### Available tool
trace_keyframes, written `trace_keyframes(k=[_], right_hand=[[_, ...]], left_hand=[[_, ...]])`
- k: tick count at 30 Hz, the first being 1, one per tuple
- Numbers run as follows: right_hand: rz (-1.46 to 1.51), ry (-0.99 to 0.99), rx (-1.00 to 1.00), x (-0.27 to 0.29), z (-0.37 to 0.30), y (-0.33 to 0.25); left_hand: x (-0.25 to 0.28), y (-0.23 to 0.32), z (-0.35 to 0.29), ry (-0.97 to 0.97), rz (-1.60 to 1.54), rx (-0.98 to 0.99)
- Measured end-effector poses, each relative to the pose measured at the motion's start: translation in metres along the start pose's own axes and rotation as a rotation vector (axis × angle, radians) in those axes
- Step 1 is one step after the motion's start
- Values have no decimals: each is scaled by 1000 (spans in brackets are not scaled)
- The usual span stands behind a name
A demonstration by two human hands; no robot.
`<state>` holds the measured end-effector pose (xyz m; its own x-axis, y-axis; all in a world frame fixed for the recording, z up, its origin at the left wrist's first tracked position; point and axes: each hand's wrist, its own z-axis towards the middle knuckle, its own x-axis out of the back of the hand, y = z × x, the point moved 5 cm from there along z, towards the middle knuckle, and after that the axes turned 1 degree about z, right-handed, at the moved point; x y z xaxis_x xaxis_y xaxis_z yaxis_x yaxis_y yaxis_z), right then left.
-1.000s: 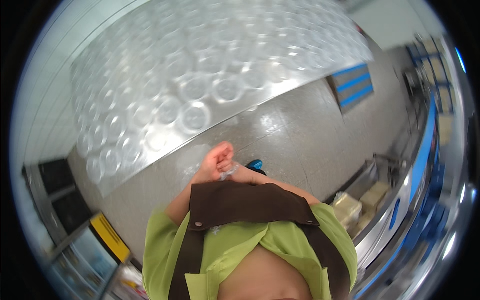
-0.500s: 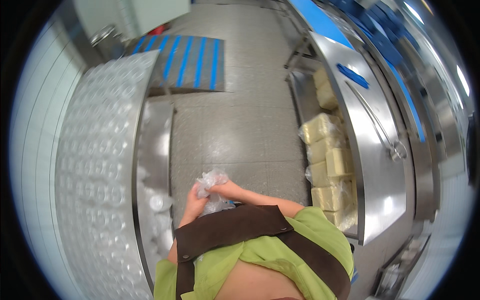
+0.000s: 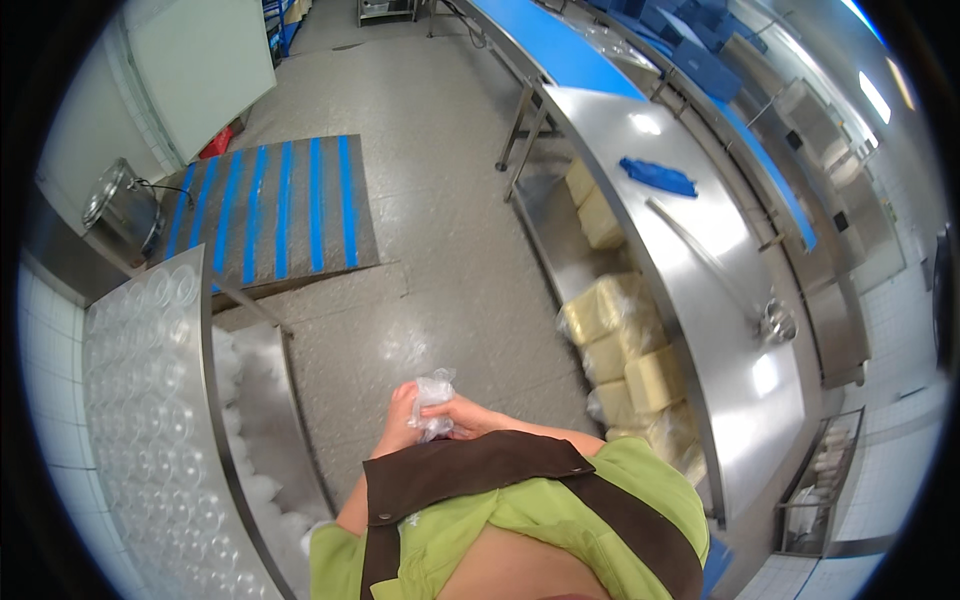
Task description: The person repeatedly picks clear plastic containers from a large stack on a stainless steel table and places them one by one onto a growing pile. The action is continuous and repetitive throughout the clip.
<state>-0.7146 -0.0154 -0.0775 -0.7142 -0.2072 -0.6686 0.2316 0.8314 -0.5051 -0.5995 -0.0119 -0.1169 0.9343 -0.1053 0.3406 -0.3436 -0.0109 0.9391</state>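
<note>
A crumpled clear plastic bag [image 3: 434,386] is bunched up in front of my apron. My left hand [image 3: 399,418] closes on its left side, and my right hand [image 3: 464,414] grips it from the right. The bag's lower end disappears between the hands and behind the brown apron bib [image 3: 470,465]. To my left, a steel table is covered with rows of clear round plastic containers [image 3: 150,420]. The steel table [image 3: 715,300] on my right bears a long-handled ladle [image 3: 776,322] and a crumpled blue piece of material [image 3: 657,177].
Pale yellow blocks in clear wrapping [image 3: 610,330] fill the shelf under the right table. A blue conveyor belt [image 3: 555,50] adjoins its far end. Ahead on the left lie a blue-striped ramp [image 3: 270,210] and a lidded metal pot [image 3: 125,210]. A low rack [image 3: 822,480] stands at right.
The view has shifted, bringing more of the ramp, metal pot and far floor into sight. Both hands still hold the plastic bag, which now looks more compactly bunched.
</note>
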Motion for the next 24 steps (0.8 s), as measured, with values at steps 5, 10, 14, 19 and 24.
trace_keyframes(k=[5,10,14,19,24], right_hand=[[-84,384,261,83,36,-129],[85,572,563,152,55,-221],[-83,630,548,228,87,-297],[-44,764,427,376,95,-475],[41,683,851,507,66,-741]], left_hand=[[-17,54,145,-396,-12,-323],[-49,71,280,-630,32,-424],[-47,-36,422,-553,-223,192],[82,-184,458,274,217,759],[122,-206,307,600,-77,1351]])
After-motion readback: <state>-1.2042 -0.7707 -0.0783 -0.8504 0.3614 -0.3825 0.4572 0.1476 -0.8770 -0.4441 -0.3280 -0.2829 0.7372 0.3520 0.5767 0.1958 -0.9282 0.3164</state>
